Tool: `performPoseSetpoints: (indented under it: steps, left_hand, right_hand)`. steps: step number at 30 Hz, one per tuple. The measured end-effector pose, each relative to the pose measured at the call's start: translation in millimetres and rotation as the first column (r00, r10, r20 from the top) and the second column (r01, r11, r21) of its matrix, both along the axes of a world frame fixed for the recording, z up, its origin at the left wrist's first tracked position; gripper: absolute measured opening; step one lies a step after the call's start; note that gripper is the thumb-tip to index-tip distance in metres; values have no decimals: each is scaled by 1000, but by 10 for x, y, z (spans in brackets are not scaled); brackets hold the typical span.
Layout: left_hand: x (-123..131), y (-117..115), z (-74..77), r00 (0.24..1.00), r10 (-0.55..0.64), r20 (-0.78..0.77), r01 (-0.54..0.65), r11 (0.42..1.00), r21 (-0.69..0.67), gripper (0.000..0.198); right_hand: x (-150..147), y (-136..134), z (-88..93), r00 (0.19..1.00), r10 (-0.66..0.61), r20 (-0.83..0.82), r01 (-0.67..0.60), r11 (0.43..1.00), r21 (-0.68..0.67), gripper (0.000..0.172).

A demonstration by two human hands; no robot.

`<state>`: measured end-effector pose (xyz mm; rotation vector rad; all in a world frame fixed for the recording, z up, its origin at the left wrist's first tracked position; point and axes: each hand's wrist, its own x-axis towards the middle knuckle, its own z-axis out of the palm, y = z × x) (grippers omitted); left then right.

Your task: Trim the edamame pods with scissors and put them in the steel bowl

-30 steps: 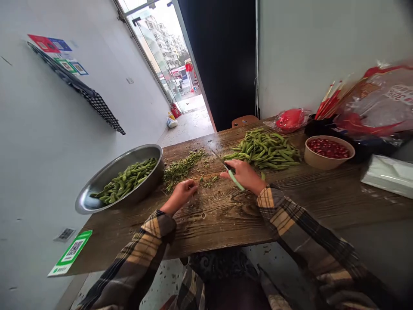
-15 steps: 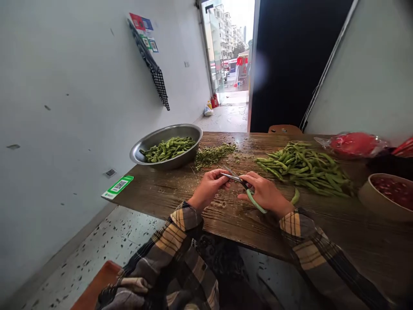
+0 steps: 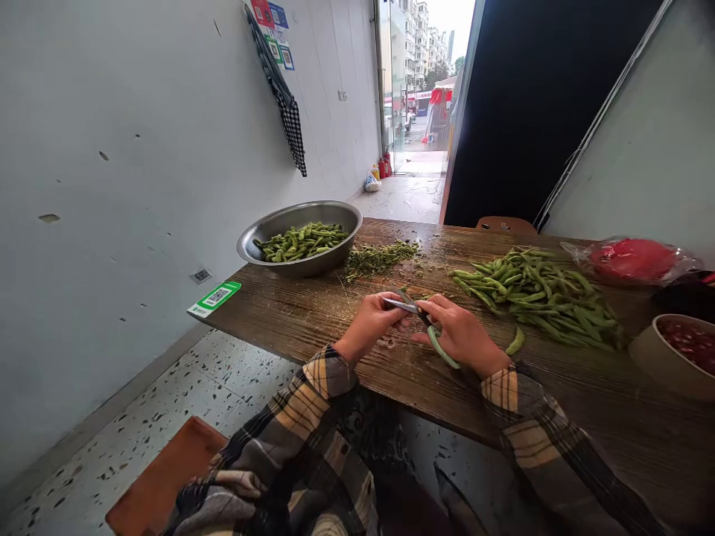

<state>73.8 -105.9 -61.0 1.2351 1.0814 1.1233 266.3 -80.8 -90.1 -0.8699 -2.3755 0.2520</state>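
Note:
My right hand (image 3: 459, 333) is closed around the green handles of a pair of scissors (image 3: 420, 320), blades pointing left. My left hand (image 3: 373, 321) is pinched right at the blades, holding something small that I cannot make out. Both hands hover over the wooden table (image 3: 346, 327). A pile of whole green bean pods (image 3: 536, 290) lies to the right of my hands. A steel bowl (image 3: 302, 238) with trimmed pods stands at the far left, and a heap of cut tips (image 3: 377, 257) lies beside it.
A tan bowl of red pieces (image 3: 678, 353) stands at the right edge, a red bag in clear plastic (image 3: 631, 260) behind it. One loose pod (image 3: 516, 341) lies near my right wrist. A white wall runs along the left; a chair back (image 3: 503, 223) shows beyond the table.
The view swung left. My left hand lifted from the table and met the scissors; both hands have since stayed nearly still at the blades.

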Motion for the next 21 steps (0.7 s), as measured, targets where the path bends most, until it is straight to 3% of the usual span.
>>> performPoseSetpoints:
  steps: [5,8,12,16,21]
  left_hand:
    - [-5,-22,-30,1000,18,-17,-18,1000,-4,24]
    - [-18,-21,-47,995,103,-13,-102,993,57,22]
    - [-81,-3,-47,964,206,166,-215,976,35,25]
    - [-130,-13,-47,904,223,364,-205,975,-89,31]
    - [-46,-44,-73,882,180,436,-149,983,-105,32]
  right_hand:
    - [0,8,-57,990,-91,109,90,996,16,35]
    - [0,29,-93,990,-116,79,116,993,-4,34]
    - [-5,50,-107,992,-122,-25,120,991,-61,40]
    - [-24,46,-107,994,-65,-91,56,994,-93,43]
    - [-46,32,-118,994,-6,-108,-4,996,-88,46]
